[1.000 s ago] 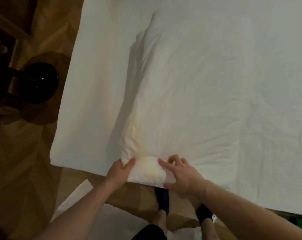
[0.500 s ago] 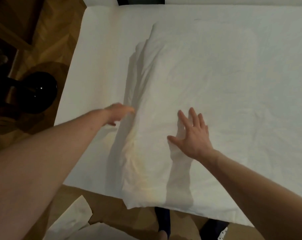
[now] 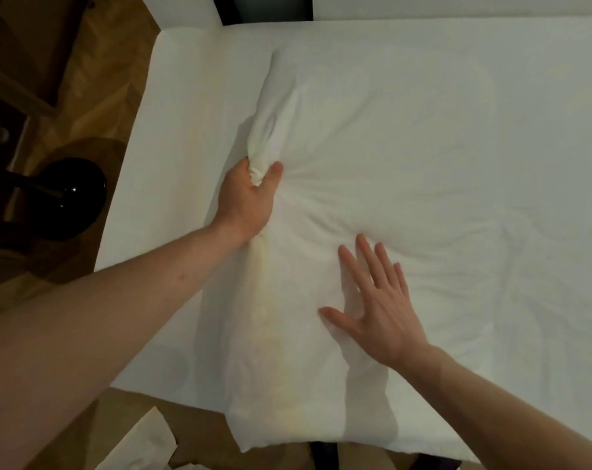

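A white duvet lies spread over a bed with a white sheet. Its left edge is folded and bunched. My left hand grips a bunch of the duvet's left edge, fingers and thumb curled round the cloth, about halfway up the bed. My right hand lies flat on the duvet nearer to me, fingers straight and spread, palm down. The near left corner of the duvet hangs a little past the foot of the bed.
A wooden parquet floor runs along the bed's left side. A round black object stands there on a dark round base. White cloth lies on the floor near the bed's foot.
Both hands left the duvet's near corner and moved up the bed. My left hand has closed on the bunched left edge. My right hand stays flat on the duvet.
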`<state>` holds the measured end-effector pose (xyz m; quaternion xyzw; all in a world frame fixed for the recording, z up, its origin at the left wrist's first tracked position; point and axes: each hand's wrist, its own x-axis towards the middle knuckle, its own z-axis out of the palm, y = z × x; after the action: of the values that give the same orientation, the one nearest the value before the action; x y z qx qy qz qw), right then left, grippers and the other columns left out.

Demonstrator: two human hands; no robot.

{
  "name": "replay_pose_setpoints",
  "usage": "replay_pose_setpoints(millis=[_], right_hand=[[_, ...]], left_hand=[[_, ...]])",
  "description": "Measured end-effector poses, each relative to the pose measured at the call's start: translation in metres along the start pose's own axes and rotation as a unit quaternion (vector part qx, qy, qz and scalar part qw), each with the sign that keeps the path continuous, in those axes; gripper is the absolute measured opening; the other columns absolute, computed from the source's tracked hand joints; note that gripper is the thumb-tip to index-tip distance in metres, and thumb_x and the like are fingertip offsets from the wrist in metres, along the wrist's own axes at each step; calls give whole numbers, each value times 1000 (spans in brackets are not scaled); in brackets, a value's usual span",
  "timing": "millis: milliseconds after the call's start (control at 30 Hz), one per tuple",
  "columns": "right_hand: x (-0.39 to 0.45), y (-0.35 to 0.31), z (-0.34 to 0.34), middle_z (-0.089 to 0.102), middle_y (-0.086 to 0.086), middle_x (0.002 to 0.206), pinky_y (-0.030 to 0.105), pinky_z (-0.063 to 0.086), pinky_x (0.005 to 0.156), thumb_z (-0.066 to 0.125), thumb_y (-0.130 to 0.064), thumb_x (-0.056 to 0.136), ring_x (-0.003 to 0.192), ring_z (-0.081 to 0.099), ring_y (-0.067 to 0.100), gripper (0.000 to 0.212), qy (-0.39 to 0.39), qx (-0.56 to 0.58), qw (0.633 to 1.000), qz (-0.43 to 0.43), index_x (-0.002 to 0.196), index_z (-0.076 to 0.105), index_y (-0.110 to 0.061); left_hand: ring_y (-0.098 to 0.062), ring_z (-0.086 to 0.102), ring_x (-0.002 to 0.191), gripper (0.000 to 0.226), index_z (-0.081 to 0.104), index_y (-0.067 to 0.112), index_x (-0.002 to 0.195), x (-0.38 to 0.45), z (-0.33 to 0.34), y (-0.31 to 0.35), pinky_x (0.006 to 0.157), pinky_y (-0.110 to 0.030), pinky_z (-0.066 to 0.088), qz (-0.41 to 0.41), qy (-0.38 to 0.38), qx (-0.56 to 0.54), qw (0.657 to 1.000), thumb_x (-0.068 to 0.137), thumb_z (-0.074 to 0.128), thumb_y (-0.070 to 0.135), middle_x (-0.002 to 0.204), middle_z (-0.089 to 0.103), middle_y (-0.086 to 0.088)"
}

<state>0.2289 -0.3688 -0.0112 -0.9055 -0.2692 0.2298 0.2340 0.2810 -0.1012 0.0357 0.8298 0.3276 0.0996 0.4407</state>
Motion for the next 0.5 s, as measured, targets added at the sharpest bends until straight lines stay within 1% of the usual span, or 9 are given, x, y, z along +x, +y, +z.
replay_pose_setpoints(millis=[67,100,133,200,267,333,400,467,500], right_hand=[[-4,4,-8,-16,-14,171,45,-2,127,53,-77,88,157,-18,16,98,54,11,998,-4,163,0,-41],[-4,7,-10,-15,-13,171,45,-3,127,52,-77,88,157,-17,16,98,65,6,998,10,163,1,-40],[-1,12,-11,-16,-12,171,47,-3,127,49,-79,88,157,-18,18,98,56,-2,998,33,163,-1,-40],[7,21,-7,-20,-10,170,56,-1,127,41,-83,88,157,-20,24,98,-10,-45,997,67,163,-6,-40],[14,30,3,-21,-6,170,62,2,124,37,-85,87,156,-22,32,99,-78,-99,990,67,163,-8,-39],[22,33,6,-20,-5,171,62,0,124,37,-85,86,156,-21,32,99,-64,-90,992,66,163,-5,-38],[31,31,3,-18,-7,171,57,-3,125,38,-84,88,157,-18,28,97,11,-49,996,71,164,0,-38],[35,32,5,-18,-7,171,56,-5,124,35,-83,90,157,-19,27,94,40,-44,995,83,164,-1,-37],[35,34,10,-21,-6,171,58,-6,125,31,-84,91,156,-22,29,94,26,-62,994,89,164,-4,-36]], left_hand=[[-9,64,83,24,65,16,102,1,-15,-11,70,-20,46,-1,41,20,999,97,65,40,91,68,5],[-16,65,90,30,63,13,106,4,-18,-22,74,-24,46,-29,46,40,998,96,64,41,97,69,-1],[-25,65,98,39,59,10,113,9,-18,-37,78,-28,46,-82,30,71,994,95,65,44,108,68,-8],[-34,60,118,66,45,5,134,17,-12,-64,95,-37,48,-226,-73,148,960,91,68,50,133,58,-17],[-39,50,132,85,31,5,147,25,-4,-70,109,-44,43,-273,-130,211,929,88,69,53,148,43,-19],[-38,41,138,81,29,11,151,36,7,-50,112,-46,38,-180,-69,245,950,90,64,50,153,33,-16],[-32,31,144,71,32,19,153,42,17,-21,116,-45,32,-3,-3,256,967,92,56,46,161,23,-8],[-28,15,153,73,27,29,157,44,31,-5,122,-49,20,114,-21,276,954,93,51,54,168,9,-1],[-27,4,156,80,18,35,160,42,40,-7,122,-55,14,121,-63,305,943,91,48,64,170,-2,4]])
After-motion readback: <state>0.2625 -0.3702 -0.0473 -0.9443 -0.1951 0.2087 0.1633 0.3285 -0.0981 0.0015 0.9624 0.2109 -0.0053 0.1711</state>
